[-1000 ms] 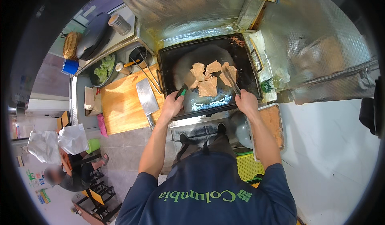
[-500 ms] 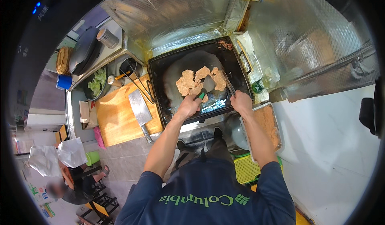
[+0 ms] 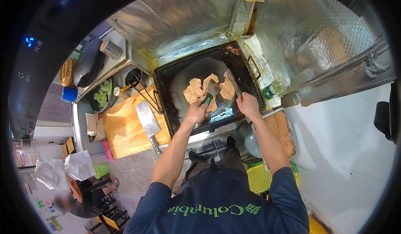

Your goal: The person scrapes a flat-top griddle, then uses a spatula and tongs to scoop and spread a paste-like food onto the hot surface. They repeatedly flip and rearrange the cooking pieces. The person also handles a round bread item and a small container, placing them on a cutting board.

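Observation:
Several flat browned pieces of meat (image 3: 194,91) lie on a large square black griddle (image 3: 171,73) in front of me. My left hand (image 3: 197,112) is closed round the green and black handle of a spatula (image 3: 214,88), whose broad blade rests among the middle pieces. A long, narrow metal tool (image 3: 234,82) is in the closed grip of my right hand (image 3: 248,105). Its blade runs along the right edge of the rightmost meat piece (image 3: 227,90). Whether that blade touches the meat, I cannot tell.
Left of the griddle, a cleaver (image 3: 148,119) lies on a wooden cutting board (image 3: 121,129). Beyond it are a bowl of lettuce (image 3: 102,95) and a dark pot (image 3: 134,76). A tray of raw-looking meat (image 3: 280,131) sits by my right forearm. Foil-like sheeting (image 3: 188,17) lines the back.
The spatula has shifted slightly down and left, and the middle meat pieces now lie differently. My right hand has moved a little left, its tool's tip more upright.

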Motion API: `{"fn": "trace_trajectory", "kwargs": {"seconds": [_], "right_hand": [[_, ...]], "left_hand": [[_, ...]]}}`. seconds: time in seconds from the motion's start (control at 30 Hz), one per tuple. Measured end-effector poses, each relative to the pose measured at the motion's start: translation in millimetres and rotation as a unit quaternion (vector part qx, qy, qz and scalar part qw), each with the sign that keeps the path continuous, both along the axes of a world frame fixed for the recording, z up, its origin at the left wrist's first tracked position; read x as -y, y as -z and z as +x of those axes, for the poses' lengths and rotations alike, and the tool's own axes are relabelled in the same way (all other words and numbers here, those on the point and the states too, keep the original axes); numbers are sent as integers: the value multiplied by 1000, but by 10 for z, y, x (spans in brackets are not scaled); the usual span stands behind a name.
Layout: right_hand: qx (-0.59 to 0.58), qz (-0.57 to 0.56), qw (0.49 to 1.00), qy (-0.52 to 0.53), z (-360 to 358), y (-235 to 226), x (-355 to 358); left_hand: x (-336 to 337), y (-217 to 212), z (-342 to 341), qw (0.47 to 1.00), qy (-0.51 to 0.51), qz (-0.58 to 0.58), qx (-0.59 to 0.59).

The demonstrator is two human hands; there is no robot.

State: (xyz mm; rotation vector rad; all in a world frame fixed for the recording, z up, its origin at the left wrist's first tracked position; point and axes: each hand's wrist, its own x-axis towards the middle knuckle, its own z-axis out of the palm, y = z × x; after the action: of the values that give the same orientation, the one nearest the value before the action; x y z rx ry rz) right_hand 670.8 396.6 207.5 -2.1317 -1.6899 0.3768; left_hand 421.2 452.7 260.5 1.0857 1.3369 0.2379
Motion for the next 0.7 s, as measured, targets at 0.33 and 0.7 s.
{"fn": "trace_trajectory", "kwargs": {"seconds": [0.33, 0.7], "right_hand": [[-334, -162, 913, 170, 179, 50, 132], [0, -137, 989, 46, -58, -84, 23]], "left_hand": [[-171, 115, 359, 985, 34, 146, -80], [-223, 291, 275, 942, 36, 307, -130]]}}
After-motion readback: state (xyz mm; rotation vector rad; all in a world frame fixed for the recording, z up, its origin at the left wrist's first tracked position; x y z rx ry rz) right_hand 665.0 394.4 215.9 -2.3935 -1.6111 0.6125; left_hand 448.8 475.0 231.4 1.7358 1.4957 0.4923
